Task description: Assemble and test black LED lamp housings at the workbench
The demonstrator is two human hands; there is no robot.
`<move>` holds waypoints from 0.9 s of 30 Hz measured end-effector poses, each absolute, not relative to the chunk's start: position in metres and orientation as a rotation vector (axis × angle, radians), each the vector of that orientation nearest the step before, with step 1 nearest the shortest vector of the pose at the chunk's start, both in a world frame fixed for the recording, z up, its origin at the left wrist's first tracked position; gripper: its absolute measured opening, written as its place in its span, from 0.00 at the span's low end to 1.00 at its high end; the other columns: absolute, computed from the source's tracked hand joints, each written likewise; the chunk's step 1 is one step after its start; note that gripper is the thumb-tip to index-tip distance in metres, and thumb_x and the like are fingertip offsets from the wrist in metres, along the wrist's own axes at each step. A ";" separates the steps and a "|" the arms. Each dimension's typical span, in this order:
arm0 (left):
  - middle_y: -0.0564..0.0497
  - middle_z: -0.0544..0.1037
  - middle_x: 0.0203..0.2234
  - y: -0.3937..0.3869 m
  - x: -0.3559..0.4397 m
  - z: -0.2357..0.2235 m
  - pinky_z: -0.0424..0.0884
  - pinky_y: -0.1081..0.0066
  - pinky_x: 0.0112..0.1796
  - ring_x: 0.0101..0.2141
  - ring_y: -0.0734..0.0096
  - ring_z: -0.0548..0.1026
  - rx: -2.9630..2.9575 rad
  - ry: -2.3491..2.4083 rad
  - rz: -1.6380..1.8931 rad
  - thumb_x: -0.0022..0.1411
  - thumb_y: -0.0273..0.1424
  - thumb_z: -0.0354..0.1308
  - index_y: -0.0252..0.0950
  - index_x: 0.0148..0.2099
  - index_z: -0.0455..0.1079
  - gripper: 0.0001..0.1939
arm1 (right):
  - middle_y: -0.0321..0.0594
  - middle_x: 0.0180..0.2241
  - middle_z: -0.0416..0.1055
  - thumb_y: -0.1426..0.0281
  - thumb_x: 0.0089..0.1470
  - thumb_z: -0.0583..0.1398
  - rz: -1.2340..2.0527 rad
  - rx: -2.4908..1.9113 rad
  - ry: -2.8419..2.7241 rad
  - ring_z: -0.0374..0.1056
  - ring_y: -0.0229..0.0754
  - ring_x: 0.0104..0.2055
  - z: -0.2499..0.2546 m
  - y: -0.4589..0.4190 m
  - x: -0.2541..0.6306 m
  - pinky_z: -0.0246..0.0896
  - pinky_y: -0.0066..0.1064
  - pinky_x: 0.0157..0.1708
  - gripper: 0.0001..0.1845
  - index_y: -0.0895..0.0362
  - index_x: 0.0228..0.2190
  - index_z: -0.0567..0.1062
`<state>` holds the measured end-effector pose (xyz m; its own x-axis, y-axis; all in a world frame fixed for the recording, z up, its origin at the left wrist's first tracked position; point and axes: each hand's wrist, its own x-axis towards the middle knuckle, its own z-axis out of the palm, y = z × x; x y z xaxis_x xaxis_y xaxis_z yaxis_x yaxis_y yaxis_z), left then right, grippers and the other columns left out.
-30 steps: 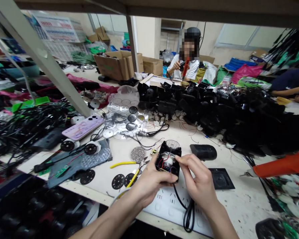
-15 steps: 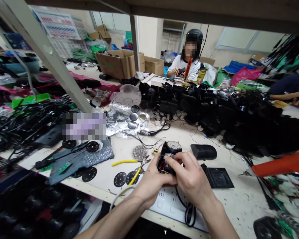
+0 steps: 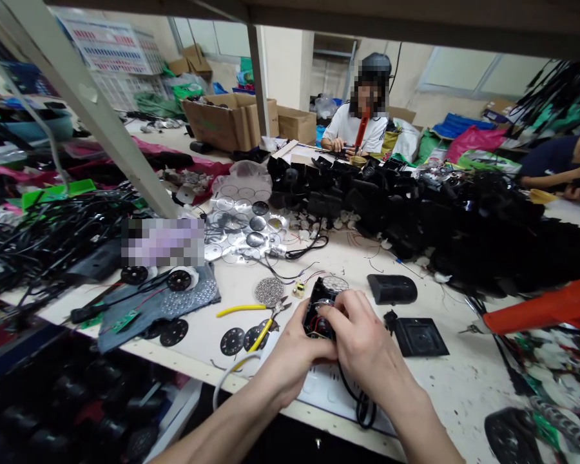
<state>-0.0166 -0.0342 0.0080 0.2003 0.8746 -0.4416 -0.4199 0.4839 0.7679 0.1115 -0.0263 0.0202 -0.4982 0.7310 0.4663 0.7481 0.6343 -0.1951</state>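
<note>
My left hand point(image 3: 297, 351) grips a black plastic housing point(image 3: 314, 308) from its left side and below. Coloured wires show inside its open face. My right hand point(image 3: 360, 332) is closed at the housing's right side, its thumb and fingers pressed into the opening; whatever they pinch is hidden. A black cable point(image 3: 362, 409) hangs from the housing over a white power strip point(image 3: 326, 386). Yellow-handled cutters point(image 3: 270, 316) lie left of my hands, beside black perforated discs point(image 3: 232, 341). To the right are a curved black cover point(image 3: 392, 289) and a square black plate point(image 3: 422, 336).
A small circuit board point(image 3: 298, 289) and a dish of metal screws point(image 3: 269, 291) lie behind the cutters. An orange electric screwdriver point(image 3: 541, 306) is at the right. Heaped black parts point(image 3: 439, 219) fill the back of the table. A co-worker point(image 3: 355, 122) sits opposite.
My hands stay on the housing, with the right fingers slightly shifted at its opening. The view has moved a little. Across the table, the co-worker's head is lower.
</note>
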 end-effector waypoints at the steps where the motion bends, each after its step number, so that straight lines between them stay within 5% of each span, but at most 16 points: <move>1: 0.55 0.74 0.29 -0.034 -0.017 0.007 0.68 0.74 0.30 0.30 0.72 0.71 0.551 0.994 0.979 0.34 0.13 0.60 0.36 0.47 0.67 0.34 | 0.42 0.32 0.60 0.80 0.59 0.51 -0.028 -1.153 -2.339 0.57 0.45 0.34 0.019 -0.026 0.111 0.62 0.35 0.29 0.12 0.59 0.37 0.73; 12: 0.55 0.74 0.25 -0.028 -0.019 0.001 0.71 0.67 0.29 0.25 0.70 0.71 0.445 0.923 0.954 0.35 0.17 0.61 0.37 0.47 0.65 0.32 | 0.47 0.41 0.65 0.83 0.59 0.49 0.289 -1.020 -2.159 0.65 0.43 0.42 0.007 -0.027 0.119 0.69 0.35 0.41 0.22 0.58 0.52 0.68; 27: 0.53 0.74 0.27 -0.023 -0.020 0.002 0.70 0.68 0.31 0.28 0.70 0.70 0.450 0.945 0.955 0.35 0.18 0.63 0.37 0.47 0.67 0.32 | 0.41 0.32 0.70 0.76 0.60 0.56 0.248 -1.135 -1.906 0.68 0.42 0.36 0.012 -0.015 0.111 0.66 0.36 0.37 0.08 0.56 0.37 0.75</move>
<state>-0.0202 -0.0225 0.0016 0.2388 0.8453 -0.4779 -0.4865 0.5301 0.6945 0.1113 -0.0149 0.0123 -0.1966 0.7884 0.5829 0.6131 0.5628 -0.5544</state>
